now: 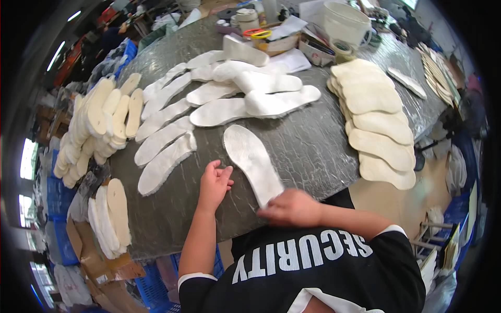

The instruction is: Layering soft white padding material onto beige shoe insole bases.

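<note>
A white fleecy insole [252,161] lies lengthwise on the dark table in front of me. My right hand [295,207], a little blurred, has its fingers curled at the near, narrow end of that insole. Just left of the insole, apart from it, is my left hand [215,182], palm turned inward, fingers loosely bent and apart, with nothing in it. Beyond both hands, white insoles [219,111] lie overlapping in a loose spread, and a row of them [166,163] fans out to the left.
Cream insoles stand in an overlapping stack [383,138] at the right edge and a heap [96,117] at the left. More insoles [109,216] lean at the near left corner. Toward the back are a clear jug [345,23], scissors [257,34] and boxes [315,52] on the plastic-covered table [308,151].
</note>
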Demonstrator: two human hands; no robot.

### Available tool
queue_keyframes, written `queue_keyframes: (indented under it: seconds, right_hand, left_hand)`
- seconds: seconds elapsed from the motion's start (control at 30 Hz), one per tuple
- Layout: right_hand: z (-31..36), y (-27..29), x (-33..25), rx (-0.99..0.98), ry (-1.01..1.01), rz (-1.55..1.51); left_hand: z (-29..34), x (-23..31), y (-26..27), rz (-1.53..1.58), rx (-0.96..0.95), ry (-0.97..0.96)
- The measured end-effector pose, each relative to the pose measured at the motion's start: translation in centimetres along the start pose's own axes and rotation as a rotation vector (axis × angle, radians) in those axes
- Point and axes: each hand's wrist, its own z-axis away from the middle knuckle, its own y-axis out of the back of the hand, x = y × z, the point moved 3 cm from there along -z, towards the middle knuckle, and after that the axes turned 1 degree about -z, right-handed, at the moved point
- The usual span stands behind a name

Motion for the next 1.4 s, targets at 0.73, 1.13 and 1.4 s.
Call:
queue_keyframes:
  seconds: [0.73, 1.13, 1.4]
  right_hand:
    - [34.5, 12.2, 4.4, 1.576, -1.528, 0.414]
    - [36.8, 11.5, 8.0, 2.031, -1.19, -0.741]
    - [35.8, 10.9, 8.4, 1.98, -1.004, -0.889]
  left_hand:
    - [-6.7, 3.5, -10.0, -0.604, -0.318, -0.497]
    - [2.3, 11.2, -28.9, -0.796, -0.55, -1.469]
    - [8.5, 7.6, -43.9, -0.82, -0.719, -1.558]
